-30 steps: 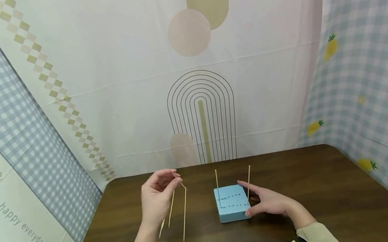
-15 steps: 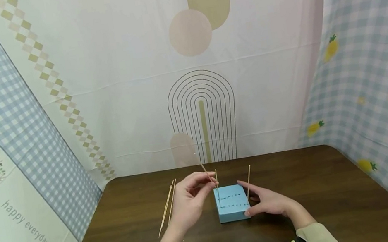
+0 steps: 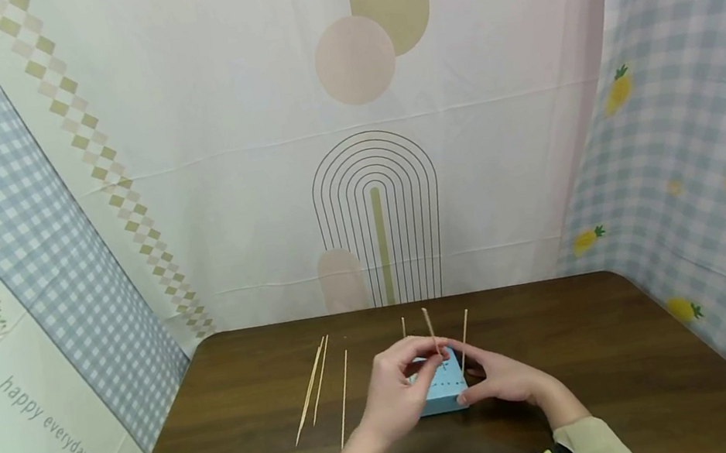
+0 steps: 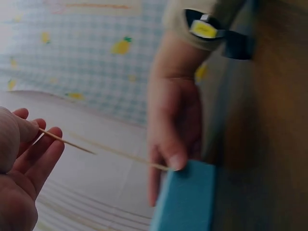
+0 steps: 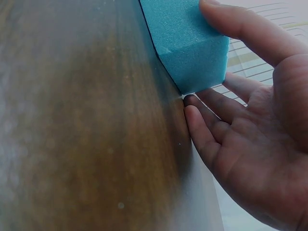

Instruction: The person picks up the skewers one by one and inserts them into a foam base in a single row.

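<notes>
My left hand [image 3: 396, 382] pinches a thin wooden skewer [image 3: 430, 326] between thumb and fingertips, above the blue foam block [image 3: 444, 402]. In the left wrist view the skewer's pointed end [image 4: 79, 146] shows, apart from the block. My right hand [image 3: 503, 376] grips the block by its right side, thumb on the near corner and fingers reaching to the far corner; the right wrist view shows the thumb [image 5: 250, 29] on the foam. One skewer [image 3: 465, 340] stands in the block's right side. Another upright skewer [image 3: 404, 327] at the left is mostly hidden behind my left hand.
On the dark wooden table [image 3: 234, 402], left of my left forearm, lie several loose skewers [image 3: 310, 391]. A patterned cloth [image 3: 260, 195] hangs behind the table, with checked cloth [image 3: 707, 128] along the right side.
My left hand has picked up a skewer from the loose ones at the left and carried it right, over the foam block. The right hand has kept its grip on the block.
</notes>
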`<action>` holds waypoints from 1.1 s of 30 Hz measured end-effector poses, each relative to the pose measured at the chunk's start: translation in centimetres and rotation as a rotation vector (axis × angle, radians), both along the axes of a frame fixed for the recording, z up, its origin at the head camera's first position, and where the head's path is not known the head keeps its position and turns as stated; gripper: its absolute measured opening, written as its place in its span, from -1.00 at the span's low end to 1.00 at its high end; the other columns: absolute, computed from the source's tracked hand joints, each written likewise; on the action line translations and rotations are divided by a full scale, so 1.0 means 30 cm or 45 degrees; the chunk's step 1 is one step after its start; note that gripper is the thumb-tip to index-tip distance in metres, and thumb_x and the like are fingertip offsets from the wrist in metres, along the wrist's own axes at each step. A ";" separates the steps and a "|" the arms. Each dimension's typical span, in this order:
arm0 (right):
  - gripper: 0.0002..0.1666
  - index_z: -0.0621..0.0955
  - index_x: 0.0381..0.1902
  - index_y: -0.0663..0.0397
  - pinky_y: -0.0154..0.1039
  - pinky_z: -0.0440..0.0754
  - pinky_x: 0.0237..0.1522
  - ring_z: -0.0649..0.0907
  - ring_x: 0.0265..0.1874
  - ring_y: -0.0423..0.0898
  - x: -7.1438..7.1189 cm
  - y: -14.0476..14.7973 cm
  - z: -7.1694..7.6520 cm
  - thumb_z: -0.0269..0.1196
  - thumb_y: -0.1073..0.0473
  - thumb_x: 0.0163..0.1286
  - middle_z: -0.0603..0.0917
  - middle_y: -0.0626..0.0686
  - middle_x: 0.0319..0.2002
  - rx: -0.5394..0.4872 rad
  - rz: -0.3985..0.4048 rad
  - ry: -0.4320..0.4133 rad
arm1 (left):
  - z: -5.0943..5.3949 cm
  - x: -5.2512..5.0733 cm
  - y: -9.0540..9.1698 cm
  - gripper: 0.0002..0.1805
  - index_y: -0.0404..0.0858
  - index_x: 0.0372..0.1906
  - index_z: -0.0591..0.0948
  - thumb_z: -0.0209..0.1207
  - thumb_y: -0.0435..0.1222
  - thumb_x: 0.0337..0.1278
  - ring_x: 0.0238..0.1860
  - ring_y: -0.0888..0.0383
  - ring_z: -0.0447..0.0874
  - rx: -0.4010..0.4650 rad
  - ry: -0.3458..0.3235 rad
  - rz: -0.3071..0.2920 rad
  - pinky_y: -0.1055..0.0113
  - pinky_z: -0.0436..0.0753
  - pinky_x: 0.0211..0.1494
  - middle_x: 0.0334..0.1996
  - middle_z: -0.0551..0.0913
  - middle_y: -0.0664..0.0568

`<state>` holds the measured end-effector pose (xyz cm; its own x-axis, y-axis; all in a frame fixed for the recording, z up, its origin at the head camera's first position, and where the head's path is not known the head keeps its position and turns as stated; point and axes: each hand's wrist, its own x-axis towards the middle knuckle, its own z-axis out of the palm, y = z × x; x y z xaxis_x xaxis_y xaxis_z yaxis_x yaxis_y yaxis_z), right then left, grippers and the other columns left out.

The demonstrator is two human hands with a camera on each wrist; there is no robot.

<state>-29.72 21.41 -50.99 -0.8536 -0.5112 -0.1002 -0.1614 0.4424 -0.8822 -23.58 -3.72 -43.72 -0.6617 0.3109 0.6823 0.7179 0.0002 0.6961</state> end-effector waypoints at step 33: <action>0.24 0.03 0.75 0.10 0.28 0.35 0.48 0.29 0.56 0.37 0.005 0.000 0.000 0.52 0.12 0.37 0.22 0.29 0.64 -0.111 0.061 -0.006 | -0.174 -0.073 0.123 -0.84 -0.30 0.02 0.79 0.32 -0.41 0.46 -0.06 0.17 0.77 -0.095 -0.229 0.211 0.37 0.76 -0.07 -0.06 0.80 -0.15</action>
<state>-29.57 21.41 -50.98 -0.8275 -0.5586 -0.0572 -0.1765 0.3554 -0.9179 -25.78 -0.03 -48.93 -0.8165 0.2336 0.5280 0.5683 0.1637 0.8064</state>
